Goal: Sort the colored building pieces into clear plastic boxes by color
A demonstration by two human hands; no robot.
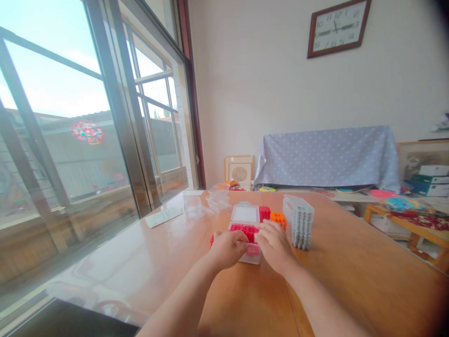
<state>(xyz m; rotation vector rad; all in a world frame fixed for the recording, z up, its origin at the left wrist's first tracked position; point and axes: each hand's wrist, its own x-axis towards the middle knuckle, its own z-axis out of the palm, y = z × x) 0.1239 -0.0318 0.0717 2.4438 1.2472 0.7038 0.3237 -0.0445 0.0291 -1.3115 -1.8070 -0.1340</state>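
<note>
A clear plastic box [253, 260] with its lid [245, 213] folded back stands before me on the wooden table. Red knobbly plastic blocks [242, 229] lie in a row at the box's opening. My left hand [227, 248] is closed at the left end of that row, its fingertips partly hidden. At the right end my right hand [275, 245] curls its fingers over the same blocks. Just beyond the box sit a red block stack [264, 214] and an orange block stack [278, 219]. To the right, grey blocks [302, 227] stand upright in a tall stack.
A clear empty case [293, 206] leans beside the grey stack. Several clear plastic containers [217, 199] and a printed sheet [163, 217] lie at the back left of the table [336, 271]. A large window borders the left side; a dark object [77, 320] is at the lower left.
</note>
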